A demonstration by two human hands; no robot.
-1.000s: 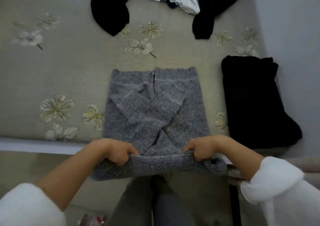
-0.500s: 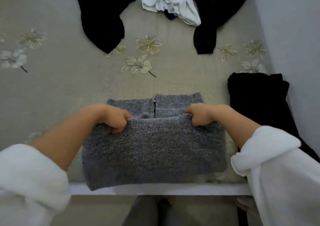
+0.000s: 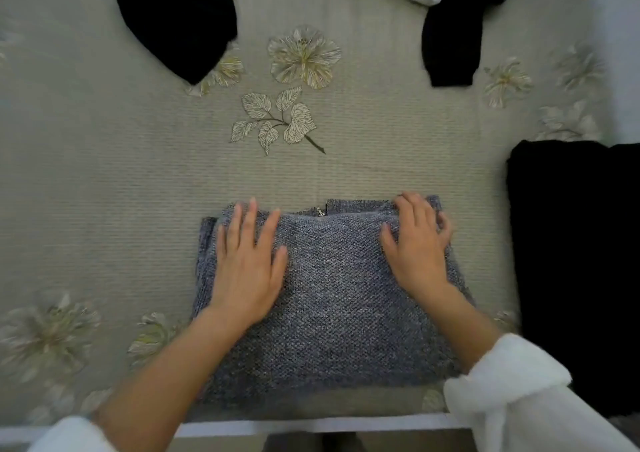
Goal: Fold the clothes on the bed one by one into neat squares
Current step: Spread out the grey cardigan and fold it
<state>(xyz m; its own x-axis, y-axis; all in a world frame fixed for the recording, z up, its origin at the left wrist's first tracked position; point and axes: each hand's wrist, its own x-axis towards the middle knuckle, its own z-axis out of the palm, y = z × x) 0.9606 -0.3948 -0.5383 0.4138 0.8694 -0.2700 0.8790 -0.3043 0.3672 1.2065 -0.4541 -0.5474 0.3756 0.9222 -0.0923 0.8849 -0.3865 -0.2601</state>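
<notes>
— While left hand (image 3: 247, 268) and right hand (image 3: 417, 243) pressed flat on the sweater (image 3: 339, 313), where did it lie?
— Folded, at the bed's (image 3: 104, 174) near edge (zip (image 3: 320, 212) showing); sliding palms might have rucked it.

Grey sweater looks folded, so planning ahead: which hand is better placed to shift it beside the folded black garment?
Probably right: the right hand rests on the sweater, nearest the black garment.
</notes>
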